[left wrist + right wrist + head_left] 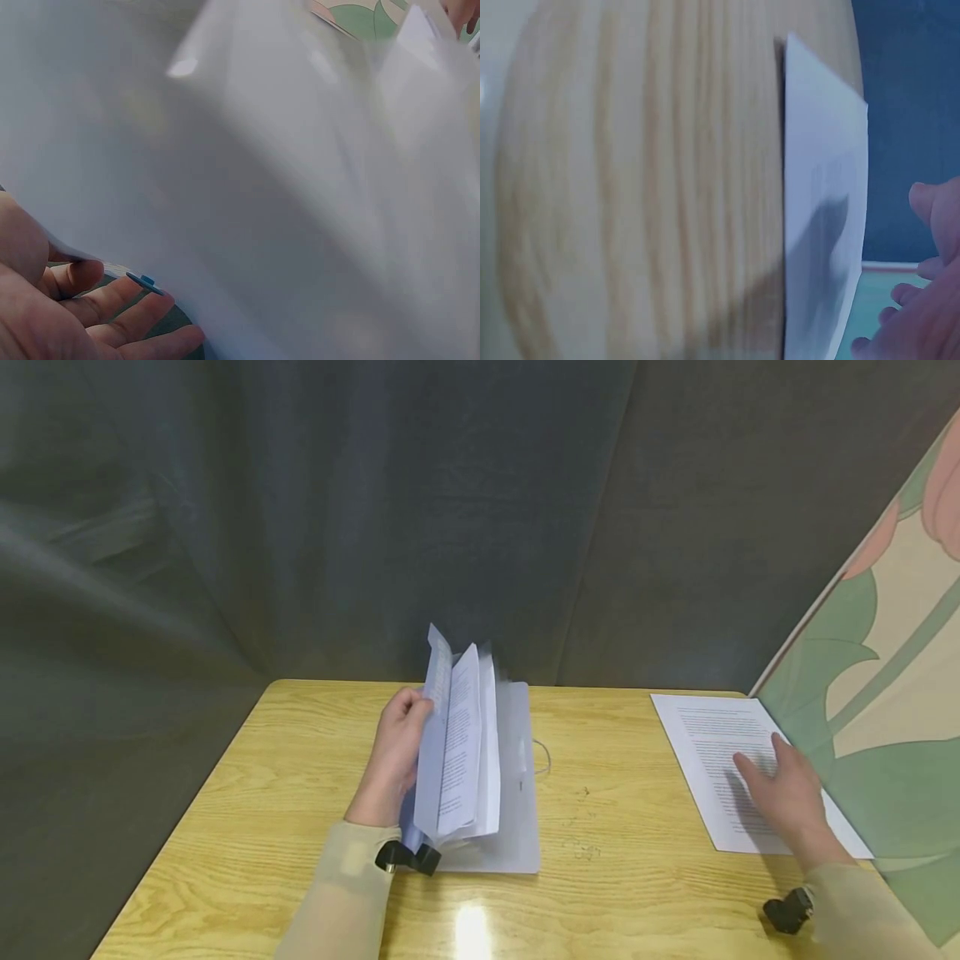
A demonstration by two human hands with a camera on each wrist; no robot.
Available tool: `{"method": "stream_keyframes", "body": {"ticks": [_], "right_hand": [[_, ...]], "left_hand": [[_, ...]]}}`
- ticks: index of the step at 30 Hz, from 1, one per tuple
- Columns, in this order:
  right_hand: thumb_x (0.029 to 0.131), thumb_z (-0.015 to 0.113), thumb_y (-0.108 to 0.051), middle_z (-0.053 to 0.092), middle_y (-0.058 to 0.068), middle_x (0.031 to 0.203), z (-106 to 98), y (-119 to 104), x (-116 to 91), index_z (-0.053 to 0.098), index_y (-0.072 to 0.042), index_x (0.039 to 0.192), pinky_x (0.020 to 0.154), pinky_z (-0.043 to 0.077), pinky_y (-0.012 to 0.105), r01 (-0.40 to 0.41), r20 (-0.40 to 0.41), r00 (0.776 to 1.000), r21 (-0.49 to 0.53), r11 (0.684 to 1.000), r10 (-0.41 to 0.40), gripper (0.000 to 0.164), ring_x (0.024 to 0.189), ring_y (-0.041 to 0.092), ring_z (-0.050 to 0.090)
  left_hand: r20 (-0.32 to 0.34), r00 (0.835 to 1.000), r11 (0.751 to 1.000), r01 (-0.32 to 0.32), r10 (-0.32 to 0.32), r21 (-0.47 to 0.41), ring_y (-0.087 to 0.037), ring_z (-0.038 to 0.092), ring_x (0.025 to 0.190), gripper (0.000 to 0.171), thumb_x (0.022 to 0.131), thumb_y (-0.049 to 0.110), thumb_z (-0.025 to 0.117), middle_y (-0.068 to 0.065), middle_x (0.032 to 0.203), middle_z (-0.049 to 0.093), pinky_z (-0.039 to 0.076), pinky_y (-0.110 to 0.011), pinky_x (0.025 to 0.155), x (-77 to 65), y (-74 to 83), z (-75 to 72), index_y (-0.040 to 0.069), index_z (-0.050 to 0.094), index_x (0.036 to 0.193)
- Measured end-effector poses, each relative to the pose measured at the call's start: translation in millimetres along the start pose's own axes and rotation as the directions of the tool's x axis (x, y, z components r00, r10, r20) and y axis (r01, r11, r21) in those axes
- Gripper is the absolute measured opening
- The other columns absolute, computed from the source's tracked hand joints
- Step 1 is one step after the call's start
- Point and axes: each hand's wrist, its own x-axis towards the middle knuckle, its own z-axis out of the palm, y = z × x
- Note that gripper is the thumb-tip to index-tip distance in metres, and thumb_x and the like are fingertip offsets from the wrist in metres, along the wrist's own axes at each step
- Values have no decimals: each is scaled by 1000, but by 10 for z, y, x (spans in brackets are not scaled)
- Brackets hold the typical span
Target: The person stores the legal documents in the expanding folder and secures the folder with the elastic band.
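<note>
My left hand grips the raised left cover of a translucent plastic folder lying on the table. Printed pages stand fanned out inside it, leaning upright beside the cover. In the left wrist view, a small blue button shows by the fingertips, and the pale plastic fills most of the picture. At the table's right side, my right hand hovers over a printed sheet with its fingers spread. Its shadow falls on the paper in the right wrist view.
A thin elastic loop sticks out from the folder's right edge. The wooden table meets a dark curtain at the back. A floral cloth slopes along the right side, close beside the sheet.
</note>
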Motion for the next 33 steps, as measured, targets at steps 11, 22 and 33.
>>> {"method": "stream_keyframes", "body": {"ticks": [11, 22, 33], "right_hand": [[114, 46, -55, 3, 50, 166, 0, 241, 3, 1, 16, 165, 118, 13, 82, -19, 37, 999, -113, 993, 23, 99, 153, 71, 6], [112, 48, -58, 6, 54, 161, 30, 370, 8, 4, 20, 162, 114, 12, 86, 6, 79, 997, -185, 983, 9, 102, 151, 73, 7], [112, 49, -56, 20, 57, 154, 69, 298, -13, 17, 25, 158, 106, 20, 90, 106, 82, 993, -262, 959, -87, 98, 143, 74, 21]], "left_hand": [[-1, 1000, 1000, 10, -10, 17, -21, 54, 88, 15, 109, 12, 53, -12, 110, 58, 40, -28, 67, -4, 8, 3, 0, 59, 102], [-4, 1000, 1000, 17, -17, 22, -20, 53, 84, 14, 109, 11, 53, -9, 103, 55, 39, -27, 65, -17, 8, -9, 1, 59, 101], [-4, 1000, 1000, 10, -10, 4, -18, 52, 79, 14, 107, 10, 54, -8, 98, 53, 39, -26, 62, 0, -2, -7, 4, 56, 95]]}}
